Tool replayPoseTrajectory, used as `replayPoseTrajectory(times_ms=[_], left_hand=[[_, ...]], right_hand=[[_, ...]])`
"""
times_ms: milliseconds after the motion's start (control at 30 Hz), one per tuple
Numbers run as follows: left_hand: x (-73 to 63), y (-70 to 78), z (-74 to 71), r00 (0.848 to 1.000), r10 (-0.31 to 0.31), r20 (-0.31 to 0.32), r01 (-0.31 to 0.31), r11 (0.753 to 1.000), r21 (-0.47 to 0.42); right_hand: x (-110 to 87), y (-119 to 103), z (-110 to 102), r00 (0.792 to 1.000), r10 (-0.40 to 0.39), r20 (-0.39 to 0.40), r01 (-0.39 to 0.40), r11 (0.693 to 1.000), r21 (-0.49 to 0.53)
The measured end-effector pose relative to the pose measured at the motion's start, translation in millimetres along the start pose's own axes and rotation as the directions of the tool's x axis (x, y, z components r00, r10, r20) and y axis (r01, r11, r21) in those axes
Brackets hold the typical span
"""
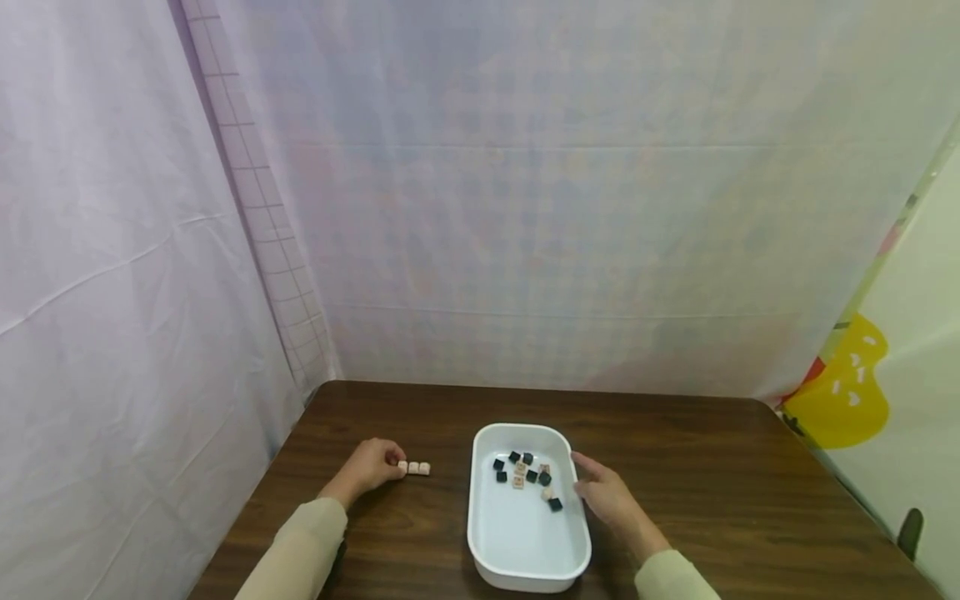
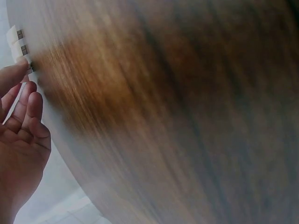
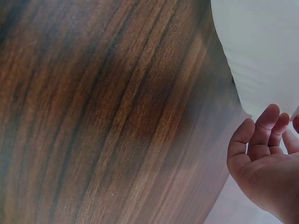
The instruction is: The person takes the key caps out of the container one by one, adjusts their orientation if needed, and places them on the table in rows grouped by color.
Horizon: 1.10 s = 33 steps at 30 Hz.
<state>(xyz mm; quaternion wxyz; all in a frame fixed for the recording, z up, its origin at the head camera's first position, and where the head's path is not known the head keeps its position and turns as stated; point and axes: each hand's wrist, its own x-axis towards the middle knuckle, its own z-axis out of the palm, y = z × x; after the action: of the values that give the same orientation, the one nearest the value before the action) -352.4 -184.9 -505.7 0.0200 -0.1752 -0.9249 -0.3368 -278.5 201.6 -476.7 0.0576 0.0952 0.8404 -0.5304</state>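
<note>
My left hand [image 1: 372,463] is on the left side of the table, thumb and fingers pinching the nearest small white cube [image 1: 402,467] of a short row. Two more white cubes [image 1: 419,468] continue that row to the right. Dark printed marks show on the cube sides [image 2: 24,49] in the left wrist view. My right hand [image 1: 609,497] rests against the right wall of a white tray [image 1: 480,533], its fingers relaxed and lightly bent. Inside the tray lie several black cubes [image 1: 502,477], a few tan patterned pieces [image 1: 518,482] and a cream piece [image 1: 547,494].
Under everything is a dark wood-grain table [image 1: 675,433]. A pale curtain [image 1: 525,208] hangs behind its far edge, and another white curtain [image 1: 112,292] on the left. At the right a yellow shape [image 1: 840,400] shows on the wall covering.
</note>
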Motion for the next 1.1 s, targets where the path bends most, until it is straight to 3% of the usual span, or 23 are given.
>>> replayPoseTrajectory(times_ms=[700,900,1100], left_hand=[[2.2,3.4,1.6,0.996,-0.085,0.004,0.085,0.996,-0.031],[7.8,7.1,-1.1,0.999,-0.042,-0.026,0.042,0.999,0.004],[17.1,25.3,-4.1,0.999,0.009,-0.045,-0.01,1.0,-0.014]], right_hand=[[-0.7,-0.4,1.3,1.0,-0.008,0.0,0.008,1.0,0.016],[-0.6,-0.5,1.0,1.0,-0.022,-0.003,0.022,1.0,0.005],[-1.0,-1.4,0.5,1.0,-0.004,0.01,0.004,1.0,-0.006]])
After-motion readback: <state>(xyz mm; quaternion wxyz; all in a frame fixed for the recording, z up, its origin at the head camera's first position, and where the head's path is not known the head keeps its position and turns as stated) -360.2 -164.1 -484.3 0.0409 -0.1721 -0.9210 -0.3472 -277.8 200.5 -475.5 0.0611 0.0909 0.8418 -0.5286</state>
